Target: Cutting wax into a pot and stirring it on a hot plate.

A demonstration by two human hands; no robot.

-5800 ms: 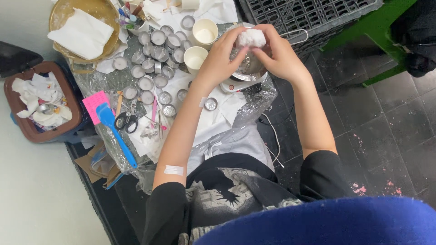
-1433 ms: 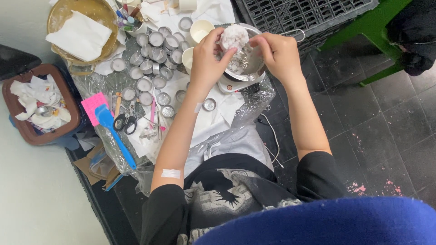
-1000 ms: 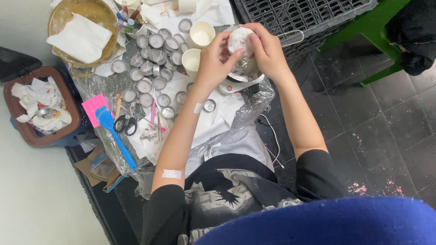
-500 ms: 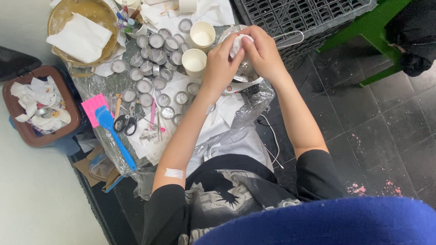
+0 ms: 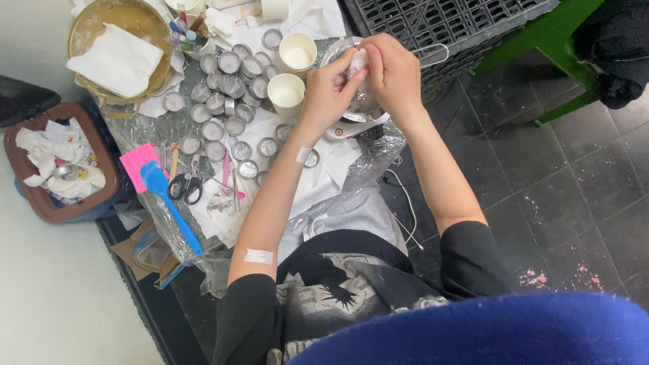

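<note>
In the head view, both hands met over a round metal bowl (image 5: pixel 358 108) that sat toward the far right edge of the cluttered table (image 5: pixel 324 179), just in front of a black plastic crate (image 5: pixel 439 23). The left hand (image 5: pixel 328 94) had its fingers curled and pinched a wad of white tissue (image 5: pixel 357 61) from the near side, and the right hand (image 5: pixel 395 71) closed over the same wad from the far side, so the tissue showed only as a small white patch between the fingertips, at the bowl's far rim. Whether the wad touched the bowl's inside could not be told. Just left of the left hand stood two paper cups (image 5: pixel 286 93), one behind the other, each holding something pale. Beyond them, toward the table's far left, a cluster of small round metal tins (image 5: pixel 226 88) spread across the clear plastic sheet that covered the table. A shallow golden basket (image 5: pixel 122 47) with a folded white napkin lay at the far left corner. Near the left edge lay a pink notepad (image 5: pixel 137 164), a blue spatula (image 5: pixel 169 206) and a pair of black-handled scissors (image 5: pixel 185 187), close together. Off the table's left side, a brown bin (image 5: pixel 54 165) held crumpled white tissues. A small white plaster showed on each of the left forearm's two ends.
</note>
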